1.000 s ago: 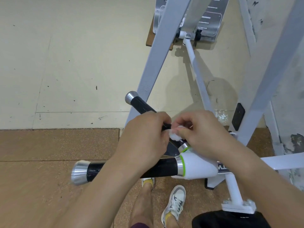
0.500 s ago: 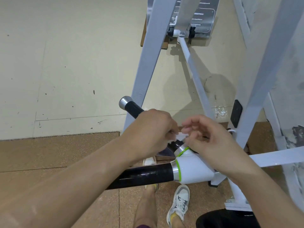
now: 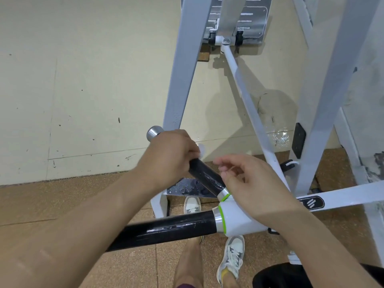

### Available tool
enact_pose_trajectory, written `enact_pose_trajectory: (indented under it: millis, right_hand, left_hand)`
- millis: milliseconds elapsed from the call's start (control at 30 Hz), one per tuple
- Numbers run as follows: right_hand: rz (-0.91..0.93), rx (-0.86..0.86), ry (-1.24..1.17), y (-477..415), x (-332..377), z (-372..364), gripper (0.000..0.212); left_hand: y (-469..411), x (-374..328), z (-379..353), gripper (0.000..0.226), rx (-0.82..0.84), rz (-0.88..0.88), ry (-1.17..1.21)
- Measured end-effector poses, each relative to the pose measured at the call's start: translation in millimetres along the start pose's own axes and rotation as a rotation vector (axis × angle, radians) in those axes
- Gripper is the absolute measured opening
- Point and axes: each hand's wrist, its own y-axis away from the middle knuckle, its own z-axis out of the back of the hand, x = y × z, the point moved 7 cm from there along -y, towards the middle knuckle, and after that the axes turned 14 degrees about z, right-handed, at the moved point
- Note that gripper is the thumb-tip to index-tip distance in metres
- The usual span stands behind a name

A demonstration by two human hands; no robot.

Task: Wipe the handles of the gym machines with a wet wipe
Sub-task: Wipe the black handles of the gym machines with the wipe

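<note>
Seen from above, a person's left hand [image 3: 172, 154] wraps around the upper black handle [image 3: 204, 177] of a white gym machine, pressing a white wet wipe [image 3: 201, 150] against it near the silver end cap [image 3: 154, 133]. The right hand [image 3: 256, 185] hovers just beside the handle's base, fingers [image 3: 225, 175] loosely curled and holding nothing. A second, lower black handle [image 3: 166, 229] juts left from the same white joint [image 3: 236, 220] with green rings. Below are cork-coloured floor tiles [image 3: 62, 204] and two light sneakers [image 3: 231, 258].
</note>
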Motion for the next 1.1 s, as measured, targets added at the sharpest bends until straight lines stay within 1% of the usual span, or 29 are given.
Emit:
enact_pose_trajectory:
  millis: [67, 133, 167, 233, 300, 333, 400, 500, 567, 667, 833, 933, 1033, 1067, 1100]
  right_hand:
    - [0.019, -0.024, -0.012, -7.6, 3.6, 0.7, 0.04]
    - [0.048, 0.033, 0.012, -15.6, 8.9, -4.6, 0.043]
    - [0.065, 0.081, 0.036, -18.8, 11.8, -8.8, 0.04]
    - [0.076, 0.14, 0.071, -23.6, 15.7, -14.3, 0.034]
    - [0.053, 0.132, 0.066, -27.3, 15.4, -15.5, 0.033]
    - [0.039, 0.123, 0.057, -28.9, 14.2, -15.8, 0.035]
    - [0.019, 0.119, 0.045, -32.7, 12.7, -17.0, 0.037]
    - [0.044, 0.143, 0.044, -42.1, 13.7, -21.7, 0.033]
    - [0.044, 0.147, 0.06, -47.7, 14.1, -23.4, 0.03]
    - [0.006, 0.168, 0.059, -52.0, 16.1, -25.9, 0.032]
    - [0.017, 0.209, 0.069, -56.0, 22.2, -27.3, 0.035]
    - [0.018, 0.207, 0.059, -59.1, 22.0, -27.4, 0.034]
    - [0.021, 0.196, 0.031, -64.2, 23.8, -28.6, 0.034]
    - [0.024, 0.185, 0.014, -66.1, 25.0, -29.3, 0.033]
    - [0.034, 0.172, -0.005, -68.4, 26.5, -30.4, 0.032]
  left_hand:
    - [15.3, -17.7, -4.0, 0.017, 0.055, -0.089, 0.062]
    - [22.1, -21.4, -4.2, 0.016, 0.105, -0.124, 0.083]
    - [19.5, -16.6, -3.1, 0.015, 0.104, -0.121, 0.062]
    - [7.8, -1.8, 4.1, 0.014, 0.036, -0.097, 0.038]
    - [-1.5, 10.7, 11.0, 0.019, -0.064, -0.047, 0.031]
    - [-2.6, 13.1, 10.7, 0.02, -0.086, -0.019, 0.03]
    - [3.5, 7.3, 4.8, 0.019, -0.047, -0.015, 0.062]
    - [14.3, -0.9, 3.5, 0.019, 0.003, -0.11, 0.128]
    - [6.3, 14.6, 9.0, 0.02, -0.042, -0.086, 0.109]
    - [-9.1, 39.1, 17.7, 0.021, -0.129, 0.009, 0.093]
    - [-20.9, 59.2, 16.5, 0.012, -0.223, 0.116, 0.029]
    - [-25.3, 67.2, 20.4, 0.012, -0.255, 0.15, 0.008]
    - [-34.4, 79.6, 30.6, 0.015, -0.285, 0.225, 0.017]
    - [-36.1, 81.4, 33.7, 0.015, -0.275, 0.222, 0.047]
    - [-35.7, 78.8, 34.0, 0.014, -0.247, 0.173, 0.074]
